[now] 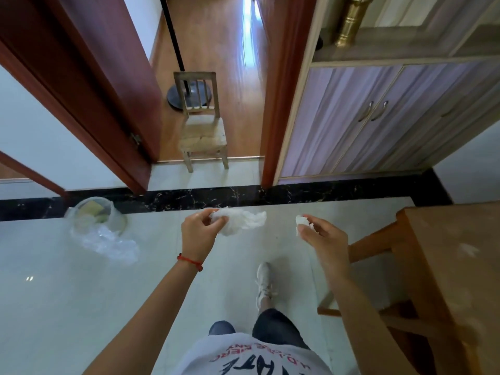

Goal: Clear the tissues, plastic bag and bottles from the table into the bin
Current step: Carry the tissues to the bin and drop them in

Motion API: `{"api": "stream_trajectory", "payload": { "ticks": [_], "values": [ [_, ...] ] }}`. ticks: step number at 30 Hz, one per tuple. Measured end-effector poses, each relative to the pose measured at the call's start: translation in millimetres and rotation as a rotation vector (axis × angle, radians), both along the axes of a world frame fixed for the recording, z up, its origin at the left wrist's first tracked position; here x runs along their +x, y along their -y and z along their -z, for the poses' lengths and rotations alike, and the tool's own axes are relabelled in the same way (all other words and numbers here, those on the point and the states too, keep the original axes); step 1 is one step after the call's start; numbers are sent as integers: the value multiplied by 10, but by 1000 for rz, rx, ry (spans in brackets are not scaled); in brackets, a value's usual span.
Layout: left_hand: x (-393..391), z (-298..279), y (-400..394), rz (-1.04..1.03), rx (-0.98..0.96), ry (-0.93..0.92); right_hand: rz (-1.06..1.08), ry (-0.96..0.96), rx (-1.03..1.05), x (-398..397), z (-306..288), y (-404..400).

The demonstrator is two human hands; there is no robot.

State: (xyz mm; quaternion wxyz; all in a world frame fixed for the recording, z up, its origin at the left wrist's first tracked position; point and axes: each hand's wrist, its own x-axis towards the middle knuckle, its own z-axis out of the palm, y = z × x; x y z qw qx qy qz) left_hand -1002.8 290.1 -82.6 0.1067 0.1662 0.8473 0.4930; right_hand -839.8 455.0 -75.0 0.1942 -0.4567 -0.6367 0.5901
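Step in hand, as judged: carry the tissues to the bin and drop them in.

The left hand (200, 234), at centre frame, pinches a large crumpled tissue (240, 221) between thumb and fingers; most of the wad hangs free to the right of the grip. The right hand (322, 236), right of centre, pinches a small tissue (301, 223) at its fingertips. Both hands are over bare floor (54, 293).

The bin (98, 216) stands at left of the frame, against the dark floor strip, well apart from both hands. It is lined with a clear bag (113, 243) whose slack spills onto the floor in front. The table (460, 261) is at the right edge; the part in view is bare.

Procedure:
1. Walk toward the left of the frame until both hands are above the bin mouth.
2. Keep both pinches closed in transit; tissue is light and drifts.
3. Lower the hands close to the mouth before releasing.
4. Avoid stepping on the spilled liner, which could tip the bin.
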Motion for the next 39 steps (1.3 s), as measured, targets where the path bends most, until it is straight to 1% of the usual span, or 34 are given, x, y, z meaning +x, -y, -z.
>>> {"api": "stream_trajectory", "payload": {
  "ticks": [5,11,15,19,23,26,30,34,39],
  "values": [
    [-453,30,-725,0,58,67,33,-15,-36,-468,23,-709],
    [-898,-58,-1624,36,63,55,54,-41,-17,-836,-88,-1544],
    [-1179,-87,-2153,94,50,58,91,-60,-6,-1019,-135,-1959],
    [-1453,-82,-2712,207,8,0,143,-33,35,-1174,-102,-2300],
    [-1723,-65,-3344,362,-31,30,269,-22,35,-1299,-57,-2601],
    [-1884,-107,-3835,508,2,95,415,-43,30,-1357,-70,-2788],
    [-2016,-140,-4441,736,-30,39,656,-73,43,-1364,-99,-2946],
    [-1922,-166,-4941,914,-8,36,872,-98,31,-1262,-108,-2984],
    [-1606,-117,-5409,1095,-7,132,1105,-132,12,-1075,-107,-2974]
  ]
}}
